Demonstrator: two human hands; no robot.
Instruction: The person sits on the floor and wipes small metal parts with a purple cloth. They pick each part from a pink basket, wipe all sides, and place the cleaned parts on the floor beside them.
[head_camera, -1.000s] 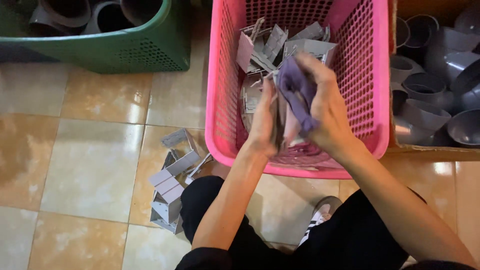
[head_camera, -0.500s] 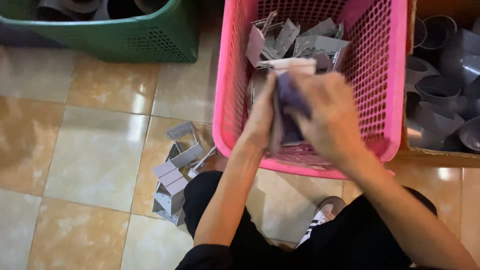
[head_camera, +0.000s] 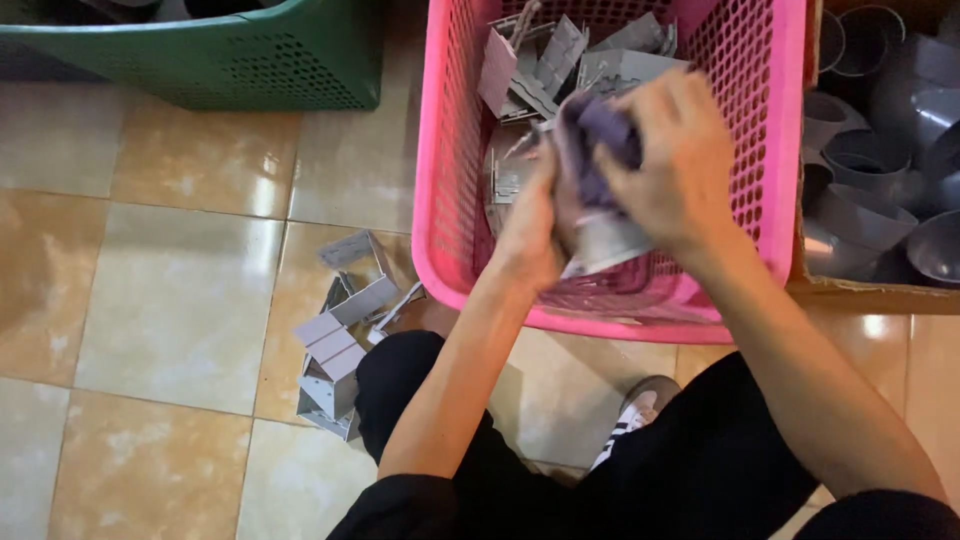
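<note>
Both hands work over the near end of the pink basket (head_camera: 450, 200): the right hand (head_camera: 670, 160) has its fingers clamped on a purple cloth (head_camera: 592, 135) pressed against a grey plastic piece (head_camera: 605, 240), which the left hand (head_camera: 530, 225) grips from the left, fingers closed on it. Compared with half a second ago, the cloth sits higher on the piece and the right hand has shifted toward the basket's far side, exposing the piece's lower edge. More grey pieces (head_camera: 340, 330) lie on the tiled floor (head_camera: 170, 290) left of the basket, a green basket (head_camera: 250, 55) stands beyond, and grey pipe fittings (head_camera: 870, 200) fill the box to the right.
</note>
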